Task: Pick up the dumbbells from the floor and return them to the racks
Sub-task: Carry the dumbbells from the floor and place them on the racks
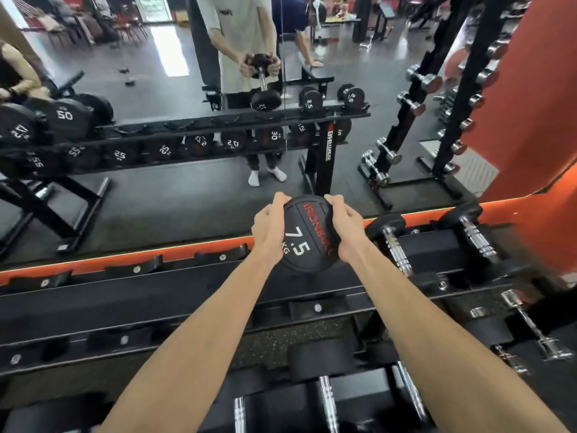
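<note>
Hands, left hand (268, 228) and right hand (343, 228), are clamping a 7.5 kg dumbbell (307, 235) by its head, hovering over the rack (156, 303)'s back edge; racking not yet done.

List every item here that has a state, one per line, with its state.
7.5 kg dumbbell: off the floor, held end-on over the top rack tier, not yet seated.
Left hand: closed on the dumbbell head's left edge.
Right hand: closed on its right edge.
Top-tier cradles: unoccupied to the left.
Racked dumbbell: lying in its cradle to the right.
</note>
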Motion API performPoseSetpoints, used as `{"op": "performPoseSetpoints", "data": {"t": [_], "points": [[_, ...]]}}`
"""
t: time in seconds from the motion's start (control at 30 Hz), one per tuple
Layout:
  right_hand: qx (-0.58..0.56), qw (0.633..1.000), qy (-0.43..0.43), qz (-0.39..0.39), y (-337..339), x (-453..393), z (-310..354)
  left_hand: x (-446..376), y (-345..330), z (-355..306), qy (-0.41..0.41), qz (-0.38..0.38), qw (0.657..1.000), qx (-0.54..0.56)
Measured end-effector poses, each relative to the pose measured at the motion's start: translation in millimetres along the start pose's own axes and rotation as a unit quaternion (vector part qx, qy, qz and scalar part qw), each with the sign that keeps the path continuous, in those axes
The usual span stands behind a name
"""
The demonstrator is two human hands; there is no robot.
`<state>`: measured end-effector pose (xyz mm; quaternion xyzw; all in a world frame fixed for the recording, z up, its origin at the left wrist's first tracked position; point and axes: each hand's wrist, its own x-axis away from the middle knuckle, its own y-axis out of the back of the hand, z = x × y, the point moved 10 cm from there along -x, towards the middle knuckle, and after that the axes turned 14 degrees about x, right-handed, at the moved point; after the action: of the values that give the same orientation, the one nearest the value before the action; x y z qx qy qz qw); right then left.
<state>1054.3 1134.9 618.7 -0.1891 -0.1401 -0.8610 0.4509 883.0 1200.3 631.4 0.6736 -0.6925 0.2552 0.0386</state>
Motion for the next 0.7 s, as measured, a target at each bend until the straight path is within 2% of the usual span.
{"op": "performPoseSetpoints", "data": {"t": [0.23,0.3,0.37,0.43,0.5,0.6,0.7], "points": [[-0.002,1.0,0.016,0.023,6,-17,-10,-15,-10,15,-0.055,0.025,0.995,-0.081],[-0.001,1.0,0.009,0.029,13,-21,-14,-11,-18,13,-0.088,0.026,0.985,-0.144],[0.009,0.999,0.008,0.04,21,-27,-20,-11,-31,15,-0.109,0.065,0.968,-0.215],[0.022,0.998,0.018,0.048,30,-33,-24,-8,-48,19,-0.113,0.129,0.937,-0.304],[0.061,0.993,0.068,0.068,35,-38,-23,-7,-57,21,-0.117,0.164,0.906,-0.372],[0.182,0.958,0.201,0.097,31,-32,2,0,-61,23,-0.131,0.184,0.872,-0.435],[0.283,0.892,0.291,0.199,4,-17,22,10,-51,29,-0.142,0.198,0.844,-0.478]]}}
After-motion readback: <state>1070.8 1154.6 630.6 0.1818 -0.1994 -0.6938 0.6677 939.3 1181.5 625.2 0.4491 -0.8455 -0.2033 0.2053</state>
